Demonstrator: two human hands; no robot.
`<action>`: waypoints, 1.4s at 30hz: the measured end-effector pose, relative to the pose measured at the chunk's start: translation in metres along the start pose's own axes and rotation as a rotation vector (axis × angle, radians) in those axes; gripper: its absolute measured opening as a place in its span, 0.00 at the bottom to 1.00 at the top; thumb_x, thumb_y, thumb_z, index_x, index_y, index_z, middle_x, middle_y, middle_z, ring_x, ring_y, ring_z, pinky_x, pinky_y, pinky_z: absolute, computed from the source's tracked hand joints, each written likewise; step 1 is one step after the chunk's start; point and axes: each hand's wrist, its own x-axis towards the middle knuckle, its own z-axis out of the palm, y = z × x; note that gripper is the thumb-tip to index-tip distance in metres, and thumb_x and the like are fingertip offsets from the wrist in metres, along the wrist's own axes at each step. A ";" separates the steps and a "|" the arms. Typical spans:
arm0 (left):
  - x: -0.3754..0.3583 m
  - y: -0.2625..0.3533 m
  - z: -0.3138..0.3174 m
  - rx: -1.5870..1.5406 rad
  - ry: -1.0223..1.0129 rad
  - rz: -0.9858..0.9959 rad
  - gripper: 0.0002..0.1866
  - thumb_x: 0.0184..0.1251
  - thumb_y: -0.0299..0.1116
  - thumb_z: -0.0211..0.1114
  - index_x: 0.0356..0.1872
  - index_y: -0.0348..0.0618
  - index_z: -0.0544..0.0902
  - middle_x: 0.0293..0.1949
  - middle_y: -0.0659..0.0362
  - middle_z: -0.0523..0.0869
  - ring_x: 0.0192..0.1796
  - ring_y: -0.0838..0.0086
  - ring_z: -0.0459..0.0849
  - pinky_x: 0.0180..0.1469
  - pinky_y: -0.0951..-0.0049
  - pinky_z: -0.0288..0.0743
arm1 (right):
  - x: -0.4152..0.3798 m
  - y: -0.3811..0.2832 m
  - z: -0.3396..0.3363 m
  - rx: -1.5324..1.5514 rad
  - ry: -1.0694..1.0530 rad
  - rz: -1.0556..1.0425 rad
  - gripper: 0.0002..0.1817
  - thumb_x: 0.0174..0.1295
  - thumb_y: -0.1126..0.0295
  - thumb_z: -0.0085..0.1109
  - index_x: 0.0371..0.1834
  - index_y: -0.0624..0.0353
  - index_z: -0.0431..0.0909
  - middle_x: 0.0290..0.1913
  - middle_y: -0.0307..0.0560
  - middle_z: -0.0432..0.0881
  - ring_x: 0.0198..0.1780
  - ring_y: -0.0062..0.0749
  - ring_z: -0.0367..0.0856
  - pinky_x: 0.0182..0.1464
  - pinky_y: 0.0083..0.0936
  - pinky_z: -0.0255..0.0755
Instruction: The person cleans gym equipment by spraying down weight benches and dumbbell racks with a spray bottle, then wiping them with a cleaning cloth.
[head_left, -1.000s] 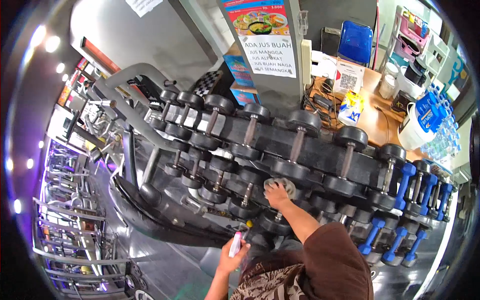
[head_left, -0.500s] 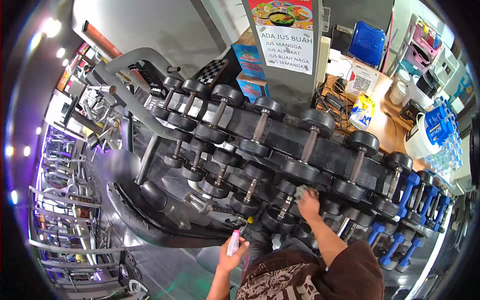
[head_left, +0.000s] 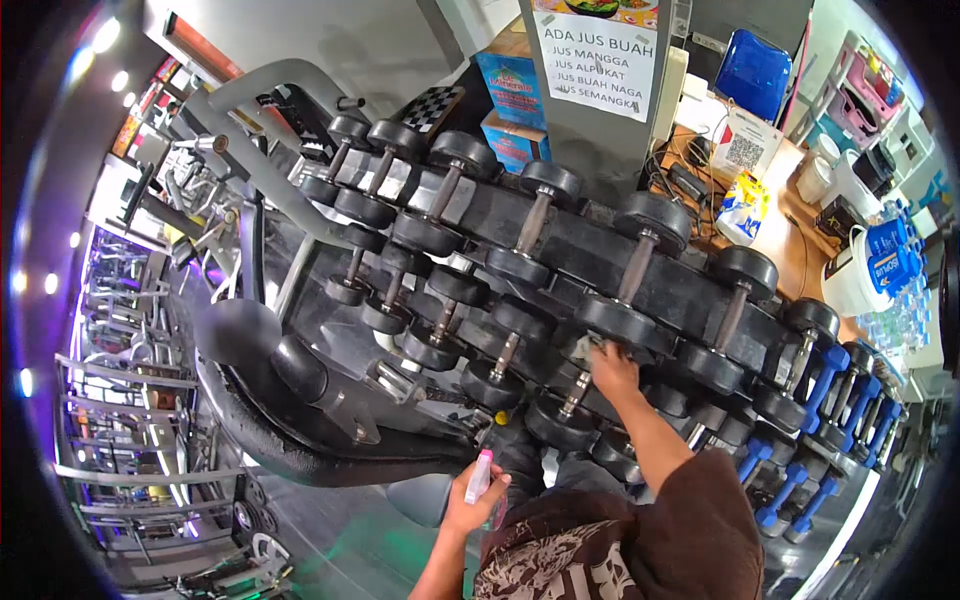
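My left hand (head_left: pixel 463 508) is closed around a small clear spray bottle (head_left: pixel 479 480) with a pink top, low in front of my body. My right hand (head_left: pixel 614 370) grips a pale greyish cloth (head_left: pixel 586 347). It presses the cloth against the far head of a black dumbbell (head_left: pixel 560 420) on the lower tier of the rack. That far head is partly covered by the hand and cloth. Just above my right hand is a larger black dumbbell (head_left: pixel 617 318) on the upper tier.
A black padded gym machine (head_left: pixel 330 425) stands left of the rack. Blue dumbbells (head_left: pixel 822 388) sit at the rack's right end. Behind it are a wooden table (head_left: pixel 785 255) with cables and a white bucket (head_left: pixel 850 280), and stacked cardboard boxes (head_left: pixel 512 90).
My right hand and the cloth have moved slightly up and left over the dumbbell's far head. My left hand has shifted a little up and right with the bottle. The view has shifted slightly.
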 end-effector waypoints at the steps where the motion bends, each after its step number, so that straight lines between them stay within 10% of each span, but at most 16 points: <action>1: 0.000 -0.007 -0.001 -0.014 0.015 0.011 0.09 0.67 0.29 0.74 0.40 0.41 0.82 0.30 0.66 0.83 0.31 0.83 0.81 0.35 0.78 0.75 | -0.010 0.016 -0.003 -0.021 -0.039 0.087 0.19 0.67 0.59 0.56 0.61 0.47 0.77 0.67 0.52 0.77 0.62 0.59 0.81 0.59 0.56 0.76; 7: -0.004 -0.009 -0.007 -0.117 0.039 0.016 0.08 0.66 0.27 0.73 0.40 0.40 0.82 0.31 0.65 0.83 0.33 0.83 0.81 0.36 0.77 0.75 | -0.035 0.039 -0.015 -0.024 -0.034 0.362 0.18 0.70 0.63 0.53 0.62 0.40 0.76 0.57 0.54 0.84 0.61 0.55 0.82 0.56 0.51 0.79; 10: -0.003 -0.005 -0.004 -0.093 0.044 0.017 0.08 0.66 0.28 0.74 0.39 0.40 0.82 0.31 0.66 0.83 0.33 0.84 0.80 0.37 0.77 0.75 | -0.005 -0.002 -0.017 0.154 0.067 0.120 0.17 0.67 0.63 0.56 0.58 0.42 0.82 0.57 0.51 0.83 0.54 0.57 0.84 0.58 0.51 0.78; 15: -0.008 -0.009 0.002 -0.013 0.027 0.042 0.10 0.65 0.30 0.76 0.40 0.41 0.82 0.31 0.67 0.83 0.33 0.84 0.79 0.37 0.77 0.75 | 0.032 -0.083 0.023 -0.055 0.003 -0.256 0.16 0.67 0.64 0.58 0.56 0.41 0.85 0.66 0.45 0.72 0.70 0.49 0.68 0.67 0.53 0.65; 21: -0.023 0.006 0.000 -0.045 0.090 -0.009 0.10 0.64 0.30 0.76 0.39 0.41 0.82 0.31 0.66 0.84 0.33 0.84 0.79 0.37 0.78 0.74 | 0.020 -0.039 0.037 -0.307 0.130 -0.398 0.19 0.64 0.65 0.59 0.59 0.43 0.83 0.63 0.40 0.74 0.68 0.42 0.70 0.66 0.50 0.67; 32: -0.006 -0.004 -0.002 -0.130 0.010 0.079 0.10 0.65 0.26 0.74 0.41 0.39 0.81 0.32 0.63 0.84 0.32 0.81 0.82 0.35 0.77 0.76 | -0.074 0.054 0.015 -0.410 -0.207 -0.026 0.17 0.66 0.65 0.56 0.58 0.47 0.82 0.61 0.41 0.80 0.63 0.43 0.78 0.62 0.46 0.75; 38: 0.007 0.013 0.020 -0.050 -0.113 0.162 0.09 0.66 0.26 0.74 0.41 0.39 0.82 0.33 0.64 0.84 0.36 0.83 0.80 0.40 0.78 0.75 | -0.080 0.024 0.026 0.404 0.006 0.341 0.26 0.65 0.57 0.61 0.64 0.55 0.80 0.68 0.56 0.78 0.65 0.55 0.79 0.66 0.44 0.74; 42: 0.009 0.041 0.037 -0.015 -0.182 0.208 0.09 0.67 0.28 0.74 0.40 0.40 0.81 0.32 0.65 0.83 0.35 0.83 0.79 0.40 0.78 0.74 | -0.119 0.003 -0.008 0.754 -0.125 0.213 0.24 0.66 0.53 0.65 0.55 0.62 0.82 0.47 0.61 0.88 0.53 0.52 0.87 0.58 0.40 0.76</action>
